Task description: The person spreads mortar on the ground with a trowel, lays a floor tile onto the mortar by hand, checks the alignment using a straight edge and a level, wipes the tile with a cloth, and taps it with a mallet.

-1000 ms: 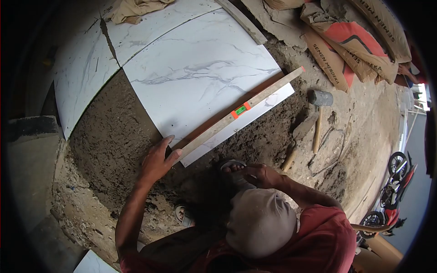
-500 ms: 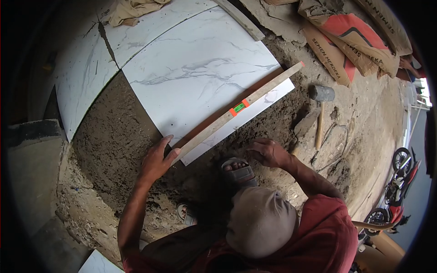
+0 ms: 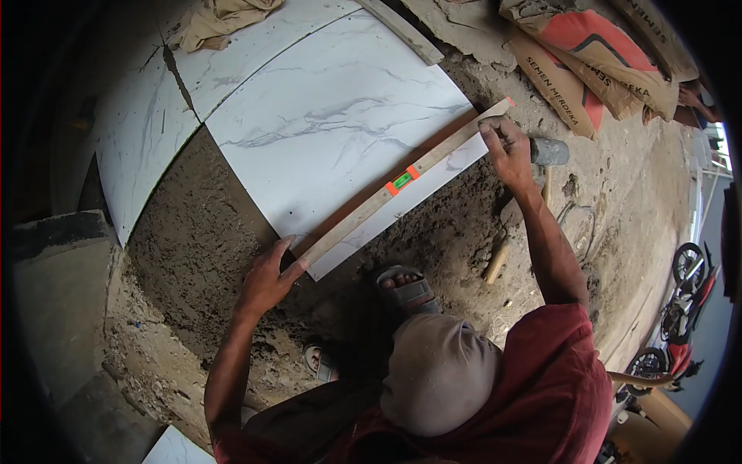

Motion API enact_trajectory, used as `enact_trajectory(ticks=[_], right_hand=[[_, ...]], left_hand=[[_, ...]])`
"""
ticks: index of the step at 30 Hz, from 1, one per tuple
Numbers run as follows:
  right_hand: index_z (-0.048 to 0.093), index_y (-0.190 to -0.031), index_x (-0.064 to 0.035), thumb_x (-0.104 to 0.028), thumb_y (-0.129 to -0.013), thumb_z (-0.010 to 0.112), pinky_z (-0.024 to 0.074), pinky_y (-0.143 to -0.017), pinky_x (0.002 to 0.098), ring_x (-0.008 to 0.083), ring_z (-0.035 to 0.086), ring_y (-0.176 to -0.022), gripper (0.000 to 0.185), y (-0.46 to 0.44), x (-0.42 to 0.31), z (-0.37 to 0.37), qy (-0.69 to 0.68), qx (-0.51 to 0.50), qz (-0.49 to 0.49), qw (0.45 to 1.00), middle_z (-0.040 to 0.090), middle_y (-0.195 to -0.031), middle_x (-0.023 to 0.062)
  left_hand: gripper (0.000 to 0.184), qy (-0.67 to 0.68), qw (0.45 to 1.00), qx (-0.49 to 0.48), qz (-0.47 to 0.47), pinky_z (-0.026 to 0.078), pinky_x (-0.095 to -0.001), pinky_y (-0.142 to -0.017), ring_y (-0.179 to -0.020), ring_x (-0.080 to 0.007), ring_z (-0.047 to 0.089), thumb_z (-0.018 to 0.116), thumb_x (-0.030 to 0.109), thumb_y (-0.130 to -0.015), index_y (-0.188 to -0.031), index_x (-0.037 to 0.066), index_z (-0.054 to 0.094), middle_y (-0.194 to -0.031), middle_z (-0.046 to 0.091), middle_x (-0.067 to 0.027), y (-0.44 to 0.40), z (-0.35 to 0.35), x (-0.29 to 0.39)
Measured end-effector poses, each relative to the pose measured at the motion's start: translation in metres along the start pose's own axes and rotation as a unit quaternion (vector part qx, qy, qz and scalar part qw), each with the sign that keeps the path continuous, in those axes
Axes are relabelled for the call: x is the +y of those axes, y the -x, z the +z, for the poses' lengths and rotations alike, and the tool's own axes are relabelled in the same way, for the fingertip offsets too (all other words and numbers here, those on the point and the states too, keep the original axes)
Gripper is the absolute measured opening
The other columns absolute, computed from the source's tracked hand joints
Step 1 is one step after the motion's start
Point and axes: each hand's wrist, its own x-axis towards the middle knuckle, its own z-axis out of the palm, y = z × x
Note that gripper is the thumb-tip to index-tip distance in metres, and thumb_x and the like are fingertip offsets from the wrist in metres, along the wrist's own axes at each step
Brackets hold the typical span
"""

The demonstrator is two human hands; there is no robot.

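Observation:
A long spirit level (image 3: pixel 357 214) with a green vial in an orange frame lies slantwise across a large white marble-patterned tile (image 3: pixel 325 127). At its lower left end my left hand (image 3: pixel 269 280) is closed on the level, thumb on the near side and fingers on the far side, by the tile's edge. My right hand (image 3: pixel 506 151) holds the upper right end between thumb and bent fingers. Close to the right wrist lies a mallet with a dark head (image 3: pixel 549 151); my forearm covers part of its handle.
Wet mortar (image 3: pixel 189 216) fills the gap left of the tile. Cement bags (image 3: pixel 553 85) lie at the upper right, near another person's arm (image 3: pixel 696 104). A wooden strip (image 3: pixel 402 32) borders the tile's far edge. My sandalled foot (image 3: pixel 406 288) is below the tile. A motorcycle (image 3: pixel 684 313) stands far right.
My right hand has moved up and to the right, from above the soil by my foot to the level's far end, and taken hold there. My left hand stays on its end.

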Motion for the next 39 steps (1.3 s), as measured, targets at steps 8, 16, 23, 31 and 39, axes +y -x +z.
enact_trajectory(ticks=[8, 16, 23, 31, 39], right_hand=[[0.052, -0.069, -0.0064, -0.024, -0.094, 0.049, 0.0331, -0.047, 0.0265, 0.0125, 0.042, -0.049, 0.03, -0.021, 0.053, 0.016, -0.457, 0.168, 0.226, 0.844, 0.048, -0.058, 0.0024], [0.06, -0.091, 0.0001, -0.014, -0.09, 0.058, 0.0471, -0.066, 0.0329, 0.0191, 0.057, -0.072, 0.015, -0.076, 0.007, -0.011, -0.08, 0.145, 0.022, 0.986, 0.059, -0.077, 0.0061], [0.058, -0.107, -0.0005, -0.011, -0.084, 0.057, 0.0509, -0.073, 0.0371, 0.033, 0.062, -0.076, 0.025, 0.085, 0.099, -0.091, 0.342, 0.091, 0.129, 0.927, 0.062, -0.089, 0.0161], [0.053, -0.115, 0.0058, -0.008, -0.086, 0.052, 0.0524, -0.076, 0.0361, 0.0319, 0.063, -0.086, 0.032, 0.172, 0.294, -0.14, 0.263, -0.089, 0.13, 0.952, 0.064, -0.099, 0.0169], [0.05, -0.088, -0.0066, -0.023, -0.085, 0.062, 0.0342, -0.045, 0.0235, 0.0061, 0.039, -0.049, 0.021, 0.076, 0.156, -0.141, 0.061, 0.079, 0.406, 0.908, 0.047, -0.066, -0.0028]], left_hand=[[0.051, 0.023, 1.0, 0.009, 0.009, 0.039, -0.0433, -0.102, -0.123, -0.0375, 0.048, 0.05, 0.042, -0.095, -0.132, 0.007, 0.047, -0.131, 0.052, -0.0191, -0.035, -0.006, -0.001], [0.045, -0.096, 0.975, 0.063, 0.19, 0.037, -0.0416, -0.104, -0.127, -0.0334, 0.044, 0.057, 0.023, -0.092, -0.135, 0.013, 0.046, -0.14, 0.044, -0.0146, -0.179, -0.016, 0.097], [0.058, -0.243, 0.954, 0.042, 0.17, 0.03, -0.0523, -0.108, -0.133, -0.0378, 0.036, 0.066, 0.018, -0.084, -0.138, 0.023, 0.045, -0.148, 0.034, -0.0113, -0.253, 0.022, 0.147], [0.067, -0.256, 0.959, 0.028, 0.116, 0.021, -0.0632, -0.108, -0.135, -0.0458, 0.028, 0.073, 0.019, -0.077, -0.137, 0.028, 0.045, -0.152, 0.027, -0.0109, -0.275, 0.05, 0.151], [0.059, -0.247, 0.96, 0.046, 0.127, 0.017, -0.0669, -0.107, -0.134, -0.0464, 0.03, 0.068, 0.015, -0.08, -0.135, 0.026, 0.049, -0.151, 0.029, -0.0129, -0.273, 0.046, 0.151]])
